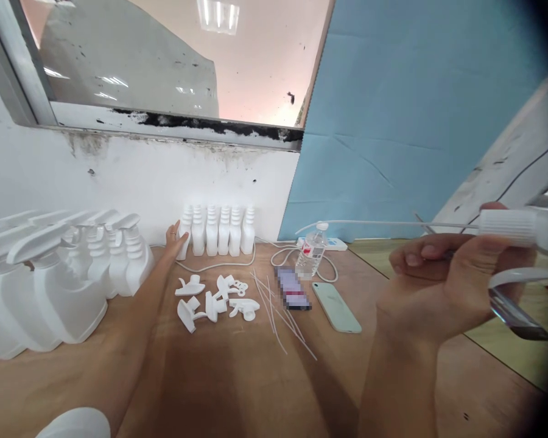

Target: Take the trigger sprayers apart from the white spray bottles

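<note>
My left hand (176, 242) reaches to the back of the table, its thumb and fingers around the leftmost small white bottle (186, 228) of a row by the wall. The other open-necked bottles (223, 230) stand upright to its right. Raised close to the camera, my right hand (438, 286) grips a white trigger sprayer head (506, 226) by its ribbed collar. A thin white tube (393, 223) sticks out leftward from that collar. The far end of the sprayer head is cut off at the dark frame edge. A watch (520, 322) is on my right wrist.
Several loose sprayer heads (215, 306) and thin tubes (274, 304) lie mid-table. Two phones, one with a lit screen (293, 289) and one pale green (337, 307), lie near a clear water bottle (311, 252) and cables. Large white bottles with sprayers (68, 298) crowd the left.
</note>
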Motion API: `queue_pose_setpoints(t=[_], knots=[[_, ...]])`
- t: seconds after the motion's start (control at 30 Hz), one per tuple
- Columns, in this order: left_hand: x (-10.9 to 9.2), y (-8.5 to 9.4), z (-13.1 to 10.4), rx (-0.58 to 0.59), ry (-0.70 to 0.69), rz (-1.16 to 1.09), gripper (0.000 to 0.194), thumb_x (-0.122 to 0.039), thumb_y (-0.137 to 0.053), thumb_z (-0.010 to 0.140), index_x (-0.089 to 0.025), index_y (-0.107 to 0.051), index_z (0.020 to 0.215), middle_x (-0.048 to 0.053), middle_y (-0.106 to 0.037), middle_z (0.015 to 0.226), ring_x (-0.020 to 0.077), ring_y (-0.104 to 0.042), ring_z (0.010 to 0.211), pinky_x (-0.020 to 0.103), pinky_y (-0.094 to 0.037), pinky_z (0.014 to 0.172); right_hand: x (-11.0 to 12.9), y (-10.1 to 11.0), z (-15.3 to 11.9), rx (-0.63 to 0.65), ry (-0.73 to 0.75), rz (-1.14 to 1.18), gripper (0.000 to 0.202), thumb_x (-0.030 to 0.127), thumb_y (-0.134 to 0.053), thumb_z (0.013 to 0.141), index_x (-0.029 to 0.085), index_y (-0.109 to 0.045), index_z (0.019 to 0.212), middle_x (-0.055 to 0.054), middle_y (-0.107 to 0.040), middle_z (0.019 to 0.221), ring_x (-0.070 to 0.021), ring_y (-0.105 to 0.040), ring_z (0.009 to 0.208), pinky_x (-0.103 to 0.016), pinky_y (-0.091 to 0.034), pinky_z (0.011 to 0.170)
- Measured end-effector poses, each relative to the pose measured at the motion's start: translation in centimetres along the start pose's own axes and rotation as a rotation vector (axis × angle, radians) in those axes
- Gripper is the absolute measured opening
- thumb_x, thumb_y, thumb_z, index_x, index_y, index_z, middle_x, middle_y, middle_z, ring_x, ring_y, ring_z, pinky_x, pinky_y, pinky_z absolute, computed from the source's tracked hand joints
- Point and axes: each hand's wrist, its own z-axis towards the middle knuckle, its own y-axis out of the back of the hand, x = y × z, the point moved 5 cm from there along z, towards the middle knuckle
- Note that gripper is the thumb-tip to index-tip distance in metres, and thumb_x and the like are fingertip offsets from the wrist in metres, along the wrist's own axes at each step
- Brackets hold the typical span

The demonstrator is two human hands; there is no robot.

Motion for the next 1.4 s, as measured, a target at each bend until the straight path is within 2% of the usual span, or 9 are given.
queue_pose_setpoints(t=[0.17,0.4,0.53,0.73,0.9,1.07,1.2,1.3,1.4], knots=[[1.2,0.3,-0.4,-0.094,0.138,0.061,0.055,-0.037,-0.06,0.079,-0.025,-0.047,0.131,0.01,-0.042,0.12,0.0293,-0.037,0.129,0.044,-0.022,0.113,-0.3,-0.5,-0.5,0.054,-0.016,0.041,0.021,0.04,-0.063,0.082,0.022,-0.064,0.093,0.005,-0.039,0.056,-0.0069,-0.033,0.045,-0.023,-0.019,0.04],[1.6,-1.4,-0.9,-0.067,0.195,-0.067,0.053,-0.036,-0.056,0.085,-0.021,-0.036,0.132,0.013,-0.047,0.126,0.0228,-0.052,0.115,0.034,-0.044,0.096,-0.4,-1.1,-1.0,0.06,-0.011,0.035,0.022,0.04,-0.066,0.079,0.018,-0.065,0.078,0.004,-0.041,0.056,-0.0068,-0.036,0.048,-0.022,-0.022,0.04],[1.8,-2.6,-1.1,-0.05,0.206,-0.123,0.044,-0.033,-0.056,0.085,-0.021,-0.038,0.123,0.013,-0.05,0.126,0.02,-0.054,0.113,0.031,-0.046,0.093,-0.5,-1.3,-1.3,0.057,-0.039,0.031,0.024,0.04,-0.067,0.077,0.016,-0.063,0.074,0.005,-0.041,0.055,-0.0067,-0.036,0.048,-0.022,-0.023,0.039],[1.7,-3.3,-1.2,-0.039,0.23,-0.173,0.037,-0.033,-0.058,0.084,-0.019,-0.04,0.113,0.012,-0.054,0.119,0.0179,-0.058,0.107,0.028,-0.047,0.09,-0.7,-1.7,-1.6,0.09,-0.064,0.052,0.024,0.039,-0.061,0.084,0.016,-0.064,0.084,0.005,-0.044,0.058,-0.0075,-0.041,0.048,-0.021,-0.03,0.041],[1.2,-2.6,-2.0,-0.069,0.251,-0.19,0.038,-0.038,-0.059,0.083,-0.018,-0.042,0.111,0.012,-0.055,0.116,0.0194,-0.057,0.107,0.03,-0.047,0.089,-0.9,-2.1,-1.7,0.099,-0.068,0.053,0.028,0.04,-0.059,0.085,0.013,-0.065,0.092,0.0,-0.057,0.065,-0.0128,-0.056,0.055,-0.024,-0.042,0.043],[-0.1,-1.8,-3.0,-0.1,0.249,-0.223,0.04,-0.036,-0.069,0.075,-0.016,-0.047,0.102,0.013,-0.057,0.109,0.023,-0.058,0.104,0.035,-0.046,0.09,-1.3,-2.6,-2.2,0.153,-0.17,0.077,0.028,0.037,-0.058,0.087,0.011,-0.063,0.097,-0.005,-0.066,0.074,-0.0199,-0.068,0.067,-0.035,-0.054,0.061],[-2.2,-0.7,-3.9,-0.208,0.189,-0.25,0.035,-0.036,-0.065,0.077,-0.016,-0.048,0.1,0.013,-0.054,0.114,0.024,-0.051,0.113,0.037,-0.039,0.099,-1.3,-2.8,-2.5,0.212,-0.204,0.178,0.02,0.029,-0.058,0.088,0.014,-0.06,0.101,-0.004,-0.068,0.078,-0.0213,-0.069,0.078,-0.048,-0.053,0.082],[-4.8,-0.1,-5.9,-0.271,0.109,-0.29,0.028,-0.039,-0.051,0.087,-0.018,-0.046,0.103,0.01,-0.052,0.114,0.0189,-0.05,0.112,0.034,-0.038,0.1,-1.6,-3.0,-2.5,0.261,-0.265,0.26,0.017,0.025,-0.058,0.088,0.016,-0.061,0.101,-0.001,-0.063,0.077,-0.0165,-0.065,0.075,-0.04,-0.053,0.077],[-8.3,-0.3,-10.0,-0.188,0.042,-0.347,0.027,-0.042,-0.055,0.084,-0.02,-0.049,0.098,0.005,-0.056,0.101,0.0154,-0.058,0.095,0.03,-0.045,0.09,-2.2,-3.6,-2.7,0.308,-0.313,0.288,0.015,0.025,-0.063,0.085,0.017,-0.063,0.097,0.0,-0.055,0.072,-0.0111,-0.056,0.067,-0.026,-0.046,0.061]])
